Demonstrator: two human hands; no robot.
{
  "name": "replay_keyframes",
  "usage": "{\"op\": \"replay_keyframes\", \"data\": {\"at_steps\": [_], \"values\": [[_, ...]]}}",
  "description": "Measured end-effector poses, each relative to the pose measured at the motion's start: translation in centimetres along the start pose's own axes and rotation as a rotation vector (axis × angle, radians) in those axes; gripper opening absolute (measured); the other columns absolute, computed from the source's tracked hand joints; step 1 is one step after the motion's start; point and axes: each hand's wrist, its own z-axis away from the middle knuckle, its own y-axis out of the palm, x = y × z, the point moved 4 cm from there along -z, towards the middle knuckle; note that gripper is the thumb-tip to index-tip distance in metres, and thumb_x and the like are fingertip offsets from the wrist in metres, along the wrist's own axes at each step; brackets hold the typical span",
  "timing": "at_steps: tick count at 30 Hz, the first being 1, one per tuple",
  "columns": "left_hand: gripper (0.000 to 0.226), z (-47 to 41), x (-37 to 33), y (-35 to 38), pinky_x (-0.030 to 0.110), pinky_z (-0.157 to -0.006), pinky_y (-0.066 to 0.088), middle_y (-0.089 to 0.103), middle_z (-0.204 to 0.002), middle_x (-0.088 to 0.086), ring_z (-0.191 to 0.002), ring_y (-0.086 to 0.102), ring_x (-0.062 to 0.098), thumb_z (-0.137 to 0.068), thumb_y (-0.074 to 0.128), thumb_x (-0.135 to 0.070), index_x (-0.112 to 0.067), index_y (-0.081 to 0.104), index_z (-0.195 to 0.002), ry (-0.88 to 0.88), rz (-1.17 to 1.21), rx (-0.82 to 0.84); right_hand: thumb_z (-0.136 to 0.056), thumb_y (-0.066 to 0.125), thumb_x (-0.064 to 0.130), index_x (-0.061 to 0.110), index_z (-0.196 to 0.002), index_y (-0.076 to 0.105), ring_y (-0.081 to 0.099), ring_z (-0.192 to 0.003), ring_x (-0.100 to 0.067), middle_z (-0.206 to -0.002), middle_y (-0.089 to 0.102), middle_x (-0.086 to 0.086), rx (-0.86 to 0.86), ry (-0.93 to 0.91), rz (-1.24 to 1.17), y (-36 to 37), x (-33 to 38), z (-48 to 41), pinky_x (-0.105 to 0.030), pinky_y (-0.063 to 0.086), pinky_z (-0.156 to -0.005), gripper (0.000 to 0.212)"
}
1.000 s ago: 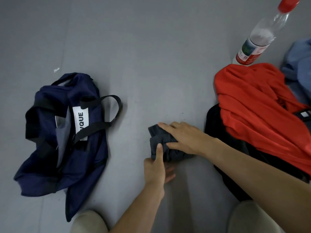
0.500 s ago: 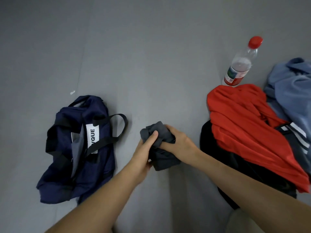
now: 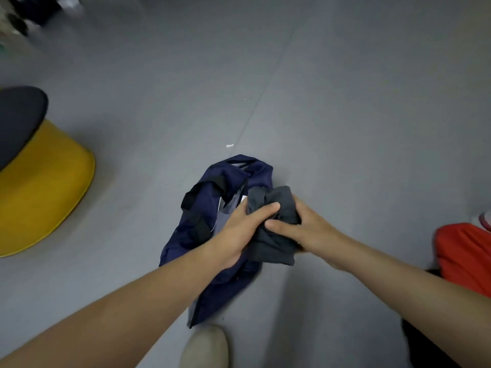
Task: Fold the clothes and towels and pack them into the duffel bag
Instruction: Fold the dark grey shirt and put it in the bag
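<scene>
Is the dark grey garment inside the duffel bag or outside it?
Outside. The left hand and right hand grip the dark grey garment over the duffel bag, none of it tucked inside.

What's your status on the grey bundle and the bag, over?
Left hand and right hand both gripping the folded grey garment. Held over the duffel bag, not yet inside. Bag slumped, mouth only partly open.

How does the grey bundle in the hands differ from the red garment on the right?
The grey bundle is dark; the red garment is bright. The grey bundle is folded compact and gripped by the left hand and the right hand over the duffel bag; the red garment lies loose, untouched, cut off by the frame edge. Both are cloth, neither yet packed.
</scene>
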Motion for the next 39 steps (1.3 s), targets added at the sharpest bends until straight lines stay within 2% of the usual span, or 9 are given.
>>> {"op": "replay_keyframes", "data": {"at_steps": [6, 8, 10, 14, 17, 23, 30, 35, 39], "values": [[0.043, -2.1, 2.4, -6.9, 0.015, -0.082, 0.051, 0.069, -0.111, -0.013, -0.104, 0.067, 0.005, -0.094, 0.065, -0.043, -0.026, 0.054, -0.132, 0.108, -0.295, -0.130, -0.085, 0.078, 0.034, 0.056, -0.153, 0.009, 0.053, -0.126, -0.001, -0.138, 0.053, 0.021, -0.130, -0.054, 0.112, 5.1, -4.0, -5.3, -0.031, 0.044, -0.110, 0.098], [0.047, -3.7, 3.8, -10.7, 0.022, -0.090, 0.047, 0.064, -0.116, -0.017, -0.108, 0.061, 0.004, -0.096, 0.054, -0.055, -0.032, 0.051, -0.137, 0.155, -0.588, -0.280, -0.085, 0.077, 0.037, 0.062, -0.149, 0.007, 0.049, -0.132, -0.003, -0.145, 0.048, 0.019, -0.166, -0.055, 0.151, 5.5, -5.9, -6.0, -0.033, 0.042, -0.112, 0.099], [0.031, -5.6, 5.2, -14.6, 0.029, -0.096, 0.043, 0.062, -0.128, -0.005, -0.119, 0.057, 0.018, -0.102, 0.052, -0.041, -0.029, 0.061, -0.129, 0.260, -1.092, -0.422, -0.087, 0.076, 0.038, 0.068, -0.146, 0.004, 0.049, -0.132, -0.005, -0.148, 0.047, 0.018, -0.189, -0.045, 0.183, 5.5, -7.3, -6.1, -0.032, 0.043, -0.110, 0.097], [0.036, -7.5, 9.4, -18.6, 0.044, -0.122, 0.016, 0.010, -0.168, 0.003, -0.153, 0.009, 0.032, -0.102, 0.048, -0.030, -0.044, 0.059, -0.134, -0.032, -1.763, -0.209, -0.090, 0.070, 0.041, 0.072, -0.143, 0.000, 0.055, -0.126, -0.010, -0.139, 0.052, 0.022, -0.199, -0.061, 0.260, 5.3, -7.9, -7.0, -0.032, 0.046, -0.106, 0.093], [0.043, -7.3, 10.5, -19.4, 0.043, -0.119, 0.022, -0.002, -0.169, 0.004, -0.151, 0.013, 0.031, -0.104, 0.042, -0.040, -0.045, 0.042, -0.147, -0.087, -1.905, -0.177, -0.092, 0.067, 0.044, 0.070, -0.144, -0.002, 0.056, -0.117, -0.013, -0.120, 0.053, 0.025, -0.206, -0.067, 0.296, 6.1, -6.9, -8.5, -0.032, 0.046, -0.104, 0.090], [0.081, -6.2, 10.6, -21.6, 0.036, -0.103, 0.036, 0.002, -0.167, 0.009, -0.127, 0.039, 0.029, -0.094, 0.055, -0.022, -0.040, 0.008, -0.157, -0.085, -1.955, -0.328, -0.096, 0.063, 0.040, 0.068, -0.145, -0.003, 0.057, -0.113, -0.009, -0.121, 0.052, 0.023, -0.189, -0.112, 0.338, 9.3, -6.1, -11.5, -0.031, 0.047, -0.103, 0.087], [0.079, -3.8, 8.5, -24.4, 0.044, -0.081, 0.056, 0.047, -0.139, 0.009, -0.099, 0.057, 0.032, -0.082, 0.058, 0.011, -0.021, 0.042, -0.152, 0.451, -1.432, -0.656, -0.100, 0.056, 0.033, 0.070, -0.144, 0.001, 0.044, -0.137, -0.020, -0.152, 0.039, -0.001, -0.193, -0.179, 0.453, 14.2, -6.8, -15.3, -0.049, 0.041, -0.111, 0.079], [0.077, -3.1, 6.6, -24.6, 0.032, -0.067, 0.054, 0.060, -0.126, 0.010, -0.087, 0.066, 0.028, -0.072, 0.061, 0.024, -0.014, 0.059, -0.139, 0.616, -1.306, -0.718, -0.104, 0.050, 0.031, 0.054, -0.153, 0.009, 0.050, -0.127, -0.025, -0.161, 0.021, -0.008, -0.272, -0.102, 0.505, 18.4, -8.0, -18.7, -0.036, 0.044, -0.101, 0.068], [0.081, -2.4, 6.7, -24.7, 0.026, -0.061, 0.050, 0.059, -0.124, 0.006, -0.074, 0.059, 0.019, -0.070, 0.058, 0.026, -0.019, 0.060, -0.138, 0.660, -1.253, -0.684, -0.104, 0.050, 0.032, 0.047, -0.156, 0.009, 0.043, -0.136, -0.033, -0.163, 0.014, -0.011, -0.309, 0.019, 0.535, 19.7, -10.9, -19.4, -0.040, 0.044, -0.104, 0.068]]}}
